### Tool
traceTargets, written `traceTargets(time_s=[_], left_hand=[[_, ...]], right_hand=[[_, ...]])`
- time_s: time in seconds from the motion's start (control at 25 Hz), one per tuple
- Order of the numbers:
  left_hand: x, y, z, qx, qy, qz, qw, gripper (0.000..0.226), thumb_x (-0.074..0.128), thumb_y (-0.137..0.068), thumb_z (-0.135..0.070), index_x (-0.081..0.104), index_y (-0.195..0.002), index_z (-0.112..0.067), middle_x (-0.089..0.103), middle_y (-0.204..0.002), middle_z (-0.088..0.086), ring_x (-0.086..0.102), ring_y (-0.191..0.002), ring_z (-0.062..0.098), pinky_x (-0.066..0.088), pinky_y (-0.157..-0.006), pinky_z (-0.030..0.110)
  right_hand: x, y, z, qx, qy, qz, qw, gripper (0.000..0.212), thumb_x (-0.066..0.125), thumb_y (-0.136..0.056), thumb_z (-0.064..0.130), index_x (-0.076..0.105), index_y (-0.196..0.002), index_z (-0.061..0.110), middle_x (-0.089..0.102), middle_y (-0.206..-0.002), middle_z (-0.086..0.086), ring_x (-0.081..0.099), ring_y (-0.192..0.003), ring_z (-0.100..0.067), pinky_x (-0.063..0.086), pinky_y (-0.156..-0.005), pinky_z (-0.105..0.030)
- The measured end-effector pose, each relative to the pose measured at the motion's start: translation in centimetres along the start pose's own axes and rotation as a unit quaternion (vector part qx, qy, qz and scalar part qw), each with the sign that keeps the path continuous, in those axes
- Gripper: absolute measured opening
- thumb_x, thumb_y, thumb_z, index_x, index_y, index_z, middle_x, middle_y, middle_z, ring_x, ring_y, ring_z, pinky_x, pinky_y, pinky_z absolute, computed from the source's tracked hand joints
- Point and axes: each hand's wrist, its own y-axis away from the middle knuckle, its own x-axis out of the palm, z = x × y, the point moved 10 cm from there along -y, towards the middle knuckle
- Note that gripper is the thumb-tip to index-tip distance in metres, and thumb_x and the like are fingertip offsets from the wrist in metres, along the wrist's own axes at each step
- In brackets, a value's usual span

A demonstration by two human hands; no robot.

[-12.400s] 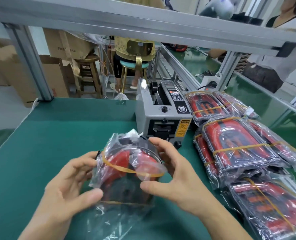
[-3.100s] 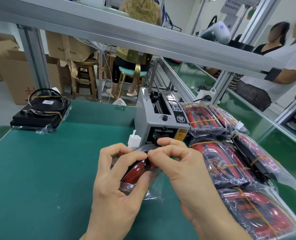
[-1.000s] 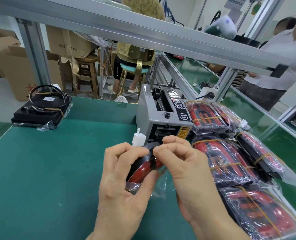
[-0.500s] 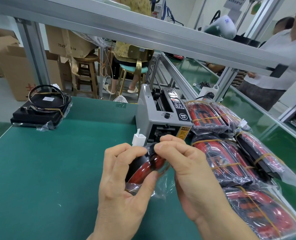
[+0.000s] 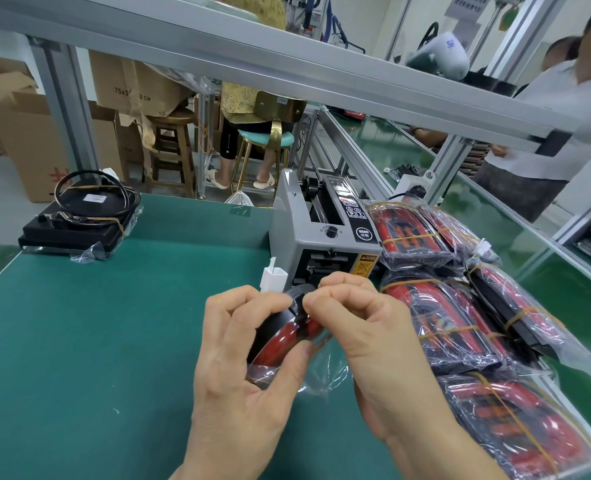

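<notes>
Above the green table (image 5: 79,341), the left hand (image 5: 242,368) gripped a bagged red-and-black cable bundle (image 5: 283,336) on edge, thumb under it. The right hand (image 5: 366,344) pinched the bag's top, just before the grey tape machine (image 5: 318,244) and beside stacked bagged bundles (image 5: 456,323).

A tape machine (image 5: 307,237) stands at the far edge of the worktop (image 5: 96,341), right of the middle. Just right of the machine, a pile of packs (image 5: 460,323) runs toward the near right corner. A flat box (image 5: 69,233) sits at the far left corner, with a coiled cable (image 5: 96,199) on top. In front of the machine, the left hand (image 5: 238,393) and the right hand (image 5: 373,341) hold one bagged pack (image 5: 283,337) between them. A stool (image 5: 172,150) stands behind the worktop.
</notes>
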Motion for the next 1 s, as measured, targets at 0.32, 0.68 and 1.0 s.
traceTargets(time_s=[0.32, 0.68, 1.0], left_hand=[[0.04, 0.07, 0.02, 0.000, 0.006, -0.004, 1.000, 0.038, 0.067, -0.074, -0.025, 0.056, -0.110, -0.030, 0.046, -0.112, -0.009, 0.054, -0.101, 0.008, 0.044, -0.079, 0.006], [0.12, 0.16, 0.13, -0.007, 0.006, -0.001, 1.000, 0.041, 0.067, -0.074, -0.026, 0.054, -0.111, -0.034, 0.045, -0.112, -0.010, 0.054, -0.101, 0.010, 0.044, -0.079, 0.007], [0.03, 0.12, 0.30, -0.011, 0.012, -0.001, 1.000, 0.044, 0.067, -0.072, -0.026, 0.051, -0.111, -0.037, 0.046, -0.113, -0.012, 0.054, -0.101, 0.015, 0.044, -0.082, 0.011]], right_hand=[[0.14, 0.11, -0.72, 0.038, -0.059, 0.004, 0.998, 0.015, 0.071, -0.069, 0.004, 0.073, -0.056, 0.012, 0.056, -0.094, 0.002, 0.057, -0.078, 0.004, 0.045, -0.060, -0.009], [-0.09, 0.26, -0.79, 0.040, -0.078, -0.009, 0.996, 0.017, 0.071, -0.068, 0.001, 0.072, -0.054, 0.012, 0.059, -0.093, 0.004, 0.059, -0.078, 0.007, 0.046, -0.061, -0.009], [0.66, 0.32, -0.41, 0.037, -0.086, 0.026, 0.995, 0.020, 0.068, -0.070, -0.002, 0.072, -0.055, 0.011, 0.058, -0.093, 0.002, 0.059, -0.078, 0.008, 0.046, -0.063, -0.009]])
